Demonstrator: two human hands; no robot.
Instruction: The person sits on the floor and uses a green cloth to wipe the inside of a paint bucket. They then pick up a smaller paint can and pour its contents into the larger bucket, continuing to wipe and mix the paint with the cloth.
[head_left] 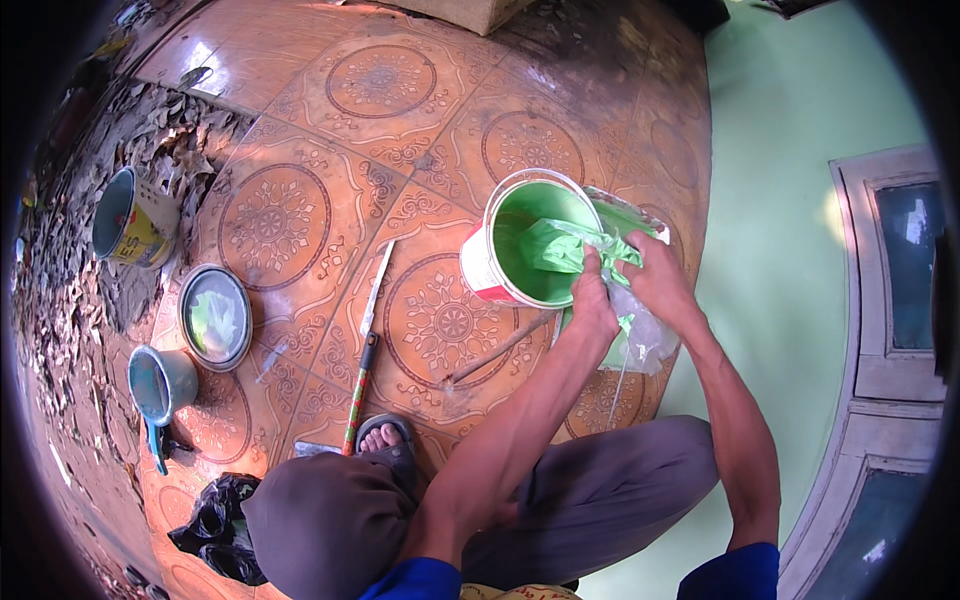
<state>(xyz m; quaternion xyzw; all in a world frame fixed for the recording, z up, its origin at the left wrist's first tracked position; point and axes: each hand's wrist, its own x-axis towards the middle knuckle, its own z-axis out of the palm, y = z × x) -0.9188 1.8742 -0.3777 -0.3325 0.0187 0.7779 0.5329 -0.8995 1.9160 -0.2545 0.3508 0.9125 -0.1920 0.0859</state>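
Note:
My left hand is closed on a clear plastic bag smeared with light green paint. On the same bag, further right, my right hand is closed too. The paint-filled part of the bag hangs inside a white and red paint bucket, whose inner wall is coated green. A loose, crumpled part of the plastic dangles below my hands on the right. Behind the bucket and my hands lies a green-stained tray or sheet, mostly hidden, so I cannot tell which.
A stick and a long-bladed tool lie on the patterned tile floor. To the left are a round lid, a blue-grey dipper, a yellow can and a black plastic bag. A green wall stands right.

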